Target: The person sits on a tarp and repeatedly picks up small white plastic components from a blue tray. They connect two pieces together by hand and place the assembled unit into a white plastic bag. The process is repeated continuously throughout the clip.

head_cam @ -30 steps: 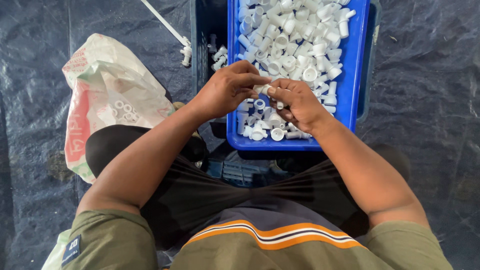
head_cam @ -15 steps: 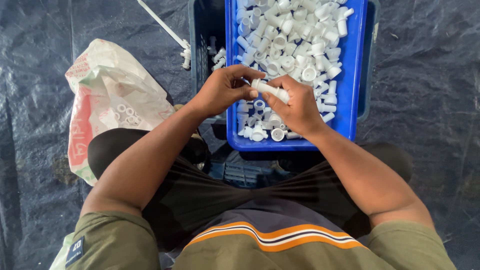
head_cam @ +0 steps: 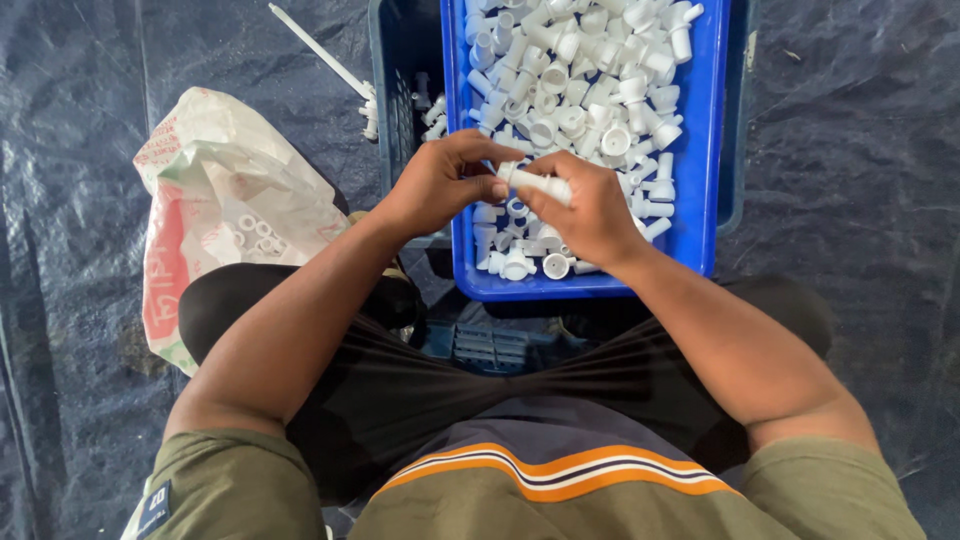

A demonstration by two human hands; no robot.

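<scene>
White plastic fitting (head_cam: 538,182) pinched at frame centre between left hand (head_cam: 440,185) and right hand (head_cam: 590,215), over blue tray (head_cam: 700,150). Keep axes aligned, grip firm, press straight.

Two hands (head_cam: 445,185), one blue tray (head_cam: 715,150), one sack (head_cam: 215,210)

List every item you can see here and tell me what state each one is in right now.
White fitting: held between both hands.
Left hand: fingers closed on the fitting's end.
Right hand: gripping the fitting.
Blue tray: heaped with loose white fittings.
Plastic bag: open, crumpled, white rings inside.
White rod: lying flat.
</scene>
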